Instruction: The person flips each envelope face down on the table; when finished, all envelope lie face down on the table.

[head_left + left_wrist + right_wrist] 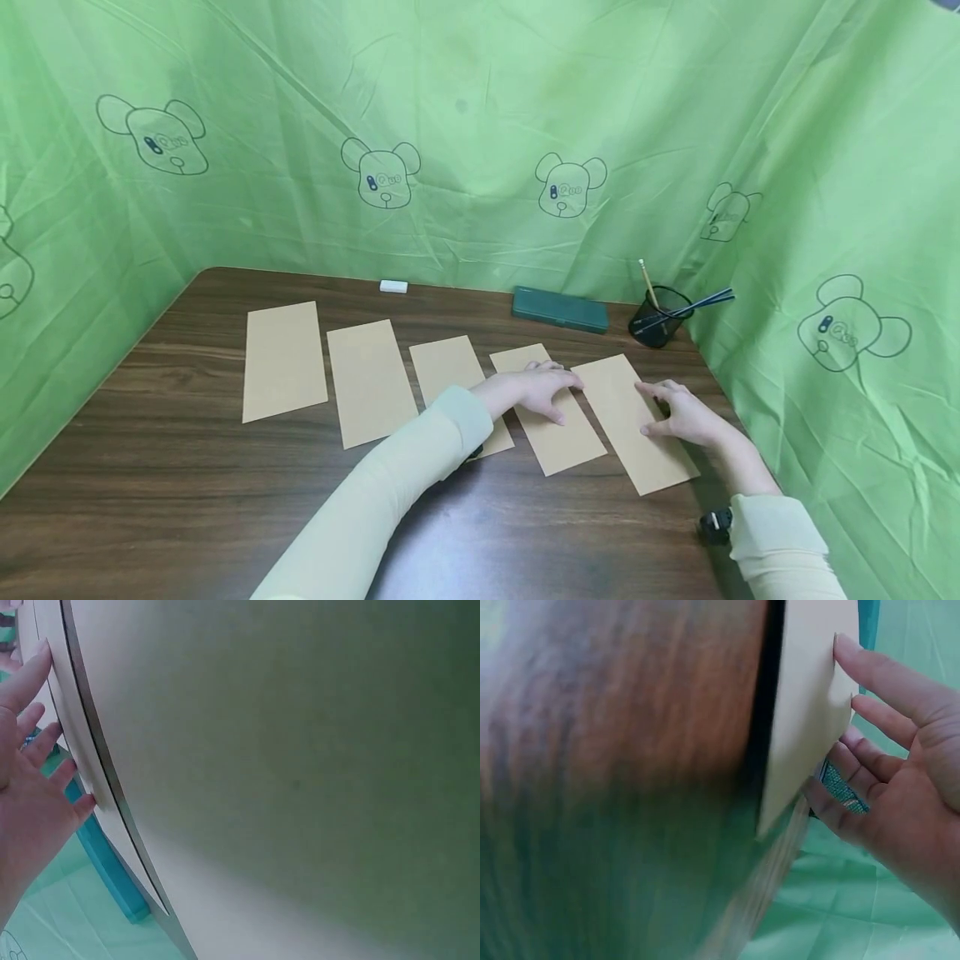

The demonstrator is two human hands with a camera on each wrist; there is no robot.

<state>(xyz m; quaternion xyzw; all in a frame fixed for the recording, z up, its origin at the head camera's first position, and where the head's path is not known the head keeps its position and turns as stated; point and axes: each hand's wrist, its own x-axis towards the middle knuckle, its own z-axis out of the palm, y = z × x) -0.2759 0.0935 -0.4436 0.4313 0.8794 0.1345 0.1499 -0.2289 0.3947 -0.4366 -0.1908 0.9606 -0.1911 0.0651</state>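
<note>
Several tan rectangular paper sheets lie in a row across the brown table. My left hand rests with spread fingers on the second sheet from the right, its fingertips reaching close to the rightmost sheet. On that rightmost sheet, my right hand touches the right-hand part with thumb and fingers loosely extended. The right wrist view shows its fingertips against the sheet. Under my left forearm lies the middle sheet, partly hidden. Farther left are two more sheets, one nearer and one at the far left.
Along the back edge of the table sit a white eraser-like block, a dark green flat case and a black mesh pen cup holding a pencil and pens. Green curtains enclose the back and sides.
</note>
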